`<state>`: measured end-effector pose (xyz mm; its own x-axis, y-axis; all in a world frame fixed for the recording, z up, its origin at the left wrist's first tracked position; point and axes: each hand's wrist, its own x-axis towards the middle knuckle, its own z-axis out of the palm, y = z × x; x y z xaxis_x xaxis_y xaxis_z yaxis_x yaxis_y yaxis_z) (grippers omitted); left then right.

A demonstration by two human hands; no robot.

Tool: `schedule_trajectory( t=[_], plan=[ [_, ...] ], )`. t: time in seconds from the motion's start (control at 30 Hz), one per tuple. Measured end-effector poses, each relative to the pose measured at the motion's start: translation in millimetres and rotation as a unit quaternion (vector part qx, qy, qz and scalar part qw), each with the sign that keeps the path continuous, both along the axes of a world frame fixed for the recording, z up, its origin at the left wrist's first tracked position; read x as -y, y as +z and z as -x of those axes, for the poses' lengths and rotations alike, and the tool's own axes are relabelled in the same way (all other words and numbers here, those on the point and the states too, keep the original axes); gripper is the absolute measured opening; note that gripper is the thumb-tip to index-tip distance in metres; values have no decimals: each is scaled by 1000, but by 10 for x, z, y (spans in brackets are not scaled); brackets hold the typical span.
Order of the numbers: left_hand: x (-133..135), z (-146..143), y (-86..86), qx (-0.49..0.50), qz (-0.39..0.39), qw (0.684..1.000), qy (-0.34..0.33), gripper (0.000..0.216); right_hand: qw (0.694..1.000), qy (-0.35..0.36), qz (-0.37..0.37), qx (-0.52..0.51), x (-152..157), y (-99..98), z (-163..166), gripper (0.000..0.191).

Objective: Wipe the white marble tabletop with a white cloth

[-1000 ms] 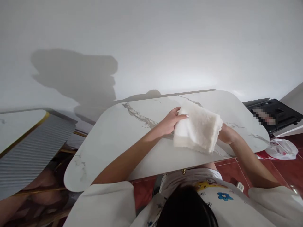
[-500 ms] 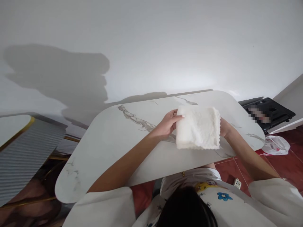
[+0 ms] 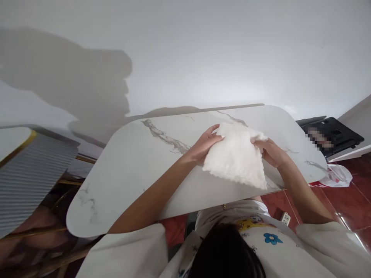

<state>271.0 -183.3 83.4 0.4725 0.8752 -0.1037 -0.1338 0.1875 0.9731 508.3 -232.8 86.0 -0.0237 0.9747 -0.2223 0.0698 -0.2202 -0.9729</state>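
Observation:
A fluffy white cloth [image 3: 236, 158] with a scalloped edge hangs between my hands, over the right half of the marble-patterned table [image 3: 130, 173]. My left hand [image 3: 206, 143] pinches its upper left side, thumb in front and the other fingers partly behind. At the upper right, my right hand [image 3: 269, 150] grips a bunched part of the cloth between thumb and fingers. The lower edge slants down toward the right, near the table's front edge.
A white wall rises behind the table. To the left stands a ribbed grey cabinet [image 3: 37, 173] with gold trim. On the right are a black case [image 3: 339, 133] and a white plastic bag [image 3: 337, 175]. A power strip [image 3: 285, 219] lies on the red tiled floor.
The cloth has turned from a squarish shape to a slanted, bunched one. My right hand, earlier half hidden behind its right edge, now grips the upper right in front.

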Motion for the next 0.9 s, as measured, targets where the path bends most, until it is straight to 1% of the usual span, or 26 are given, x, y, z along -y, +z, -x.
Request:
schedule_trajectory(
  t=[0.07, 0.13, 0.23, 0.3, 0.33, 0.4, 0.43, 0.47, 0.53, 0.6, 0.67, 0.73, 0.83, 0.9],
  plan=[
    [-67, -17, -121, -26, 23, 999, 21, 89, 996, -77, 8, 37, -34, -70, -31, 79],
    [-113, -51, -223, -39, 23, 999, 28, 90, 990, -125, 8, 66, -62, -133, -76, 99],
    [-111, -78, -261, -90, -30, 994, 52, 89, 989, -120, -14, 83, -69, -190, -100, 111],
    [-98, -69, -234, -109, -55, 990, 69, 89, 991, -100, -35, 77, -61, -206, -79, 114],
    [-101, -60, -218, -102, -56, 991, 64, 86, 993, -87, -44, 68, -59, -212, -65, 114],
    [-137, -46, -199, -80, -65, 994, 45, 77, 994, -69, -58, 62, -62, -226, -43, 108],
    [-168, -45, -198, -79, -84, 992, 42, 74, 992, -71, -69, 84, -67, -239, -38, 104],
    [-204, -48, -202, -94, -115, 988, 49, 71, 985, -81, -87, 127, -71, -257, -38, 101],
    [-270, -60, -215, -161, -179, 968, 65, 64, 953, -117, -131, 246, -75, -306, -52, 97],
    [-302, -59, -218, -238, -198, 948, 74, 53, 920, -134, -156, 333, -78, -352, -78, 90],
    [-287, -29, -199, -309, -180, 930, 84, 47, 914, -112, -144, 361, -104, -362, -108, 80],
    [-235, 19, -166, -369, -168, 911, 76, 47, 911, -83, -127, 383, -187, -310, -132, 73],
    [-148, 78, -119, -419, -187, 888, 23, 42, 903, -21, -125, 410, -434, -135, -124, 61],
    [-125, 106, -88, -418, -196, 887, 4, 37, 908, 51, -101, 403, -615, -3, -72, 49]
  ],
)
